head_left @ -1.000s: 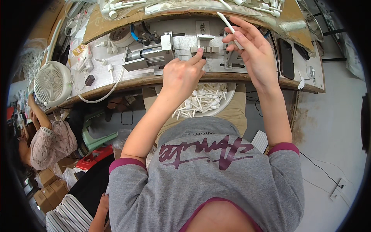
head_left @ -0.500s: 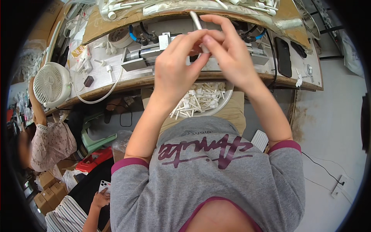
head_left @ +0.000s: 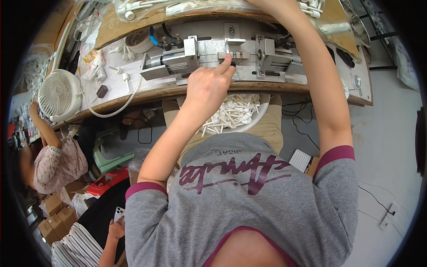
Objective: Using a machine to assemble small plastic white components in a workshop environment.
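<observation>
My left hand [head_left: 208,84] is at the metal clamping fixture [head_left: 233,54] in the middle of the bench. Its index finger points forward, its other fingers are curled and its thumb is hidden. At the fingertip a pale narrow piece, seemingly a white plastic stick [head_left: 227,47], stands in line with the fixture's centre block. My right hand [head_left: 278,5] reaches over the far cardboard, its fingers cut off by the upper edge. Near it lie bagged white plastic parts [head_left: 311,8]. In my lap a white basin [head_left: 262,116] holds many white sticks with wider heads.
Metal cylinder blocks [head_left: 191,53] [head_left: 267,55] flank the fixture, with a blue air hose [head_left: 153,38] at the left. A white fan [head_left: 60,95], loose white parts [head_left: 126,82] and a tape roll [head_left: 138,42] are on the left. Another person's hand [head_left: 116,228] holds a phone [head_left: 119,214].
My hands, together around a white stick before, have parted. The left one came down to the fixture; the right one went far forward over the cardboard.
</observation>
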A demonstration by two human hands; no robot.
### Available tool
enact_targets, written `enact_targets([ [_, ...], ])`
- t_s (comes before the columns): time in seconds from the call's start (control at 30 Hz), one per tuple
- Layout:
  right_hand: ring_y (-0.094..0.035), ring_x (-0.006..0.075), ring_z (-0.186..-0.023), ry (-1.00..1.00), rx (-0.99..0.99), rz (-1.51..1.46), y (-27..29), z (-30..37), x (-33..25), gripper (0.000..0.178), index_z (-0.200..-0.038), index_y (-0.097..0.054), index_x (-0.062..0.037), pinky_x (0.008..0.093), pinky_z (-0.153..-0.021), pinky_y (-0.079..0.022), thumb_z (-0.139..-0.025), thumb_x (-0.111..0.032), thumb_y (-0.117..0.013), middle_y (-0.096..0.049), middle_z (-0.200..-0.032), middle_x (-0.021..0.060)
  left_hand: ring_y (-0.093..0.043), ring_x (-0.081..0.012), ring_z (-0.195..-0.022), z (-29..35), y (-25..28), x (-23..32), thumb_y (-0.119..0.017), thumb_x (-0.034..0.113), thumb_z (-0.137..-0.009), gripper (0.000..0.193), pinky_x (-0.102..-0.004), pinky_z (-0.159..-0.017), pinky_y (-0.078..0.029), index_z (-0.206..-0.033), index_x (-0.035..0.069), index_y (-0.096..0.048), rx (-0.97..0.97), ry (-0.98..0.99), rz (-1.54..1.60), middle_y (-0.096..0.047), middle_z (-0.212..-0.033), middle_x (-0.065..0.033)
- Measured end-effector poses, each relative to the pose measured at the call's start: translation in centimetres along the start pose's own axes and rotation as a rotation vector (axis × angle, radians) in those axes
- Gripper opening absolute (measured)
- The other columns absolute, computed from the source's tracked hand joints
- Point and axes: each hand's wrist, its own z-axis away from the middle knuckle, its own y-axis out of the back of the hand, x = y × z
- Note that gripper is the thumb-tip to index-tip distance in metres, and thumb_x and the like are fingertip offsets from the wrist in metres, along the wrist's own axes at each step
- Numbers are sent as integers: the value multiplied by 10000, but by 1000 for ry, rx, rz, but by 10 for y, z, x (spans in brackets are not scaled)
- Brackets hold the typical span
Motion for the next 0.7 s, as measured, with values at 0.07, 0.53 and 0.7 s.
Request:
enact_targets([
  [0.07, -678, 368, -915, 104, 182, 7, 1, 11, 0, 298, -952, -713, 16, 425, -846, -541, -789, -233, -729, -690, -896, 184, -700, -241, -694, 0, 0, 0, -779, 148, -757, 253, -331, -631, -553, -997, 84, -732, -29, 6, -4, -695, -1231, -49],
  [0.53, -701, 203, -958, 303, 224, -593, 1, 144, -8, 245, -1040, -691, -45, 307, -763, -570, -808, -69, -768, -672, -1183, 115, -703, -177, -684, -46, 48, -20, -776, 222, -834, 259, -290, -629, -543, -1069, 115, -752, 95, 100, 321, -755, -927, -55],
  [0.7, -700, 244, -884, 366, 220, -327, -48, 184, -19, 271, -1010, -675, -30, 321, -711, -575, -760, -64, -774, -663, -1248, 121, -684, -320, -857, -130, 63, -25, -697, 134, -869, 220, -382, -785, -537, -1047, 9, -727, 369, -63, 414, -708, -939, -187],
])
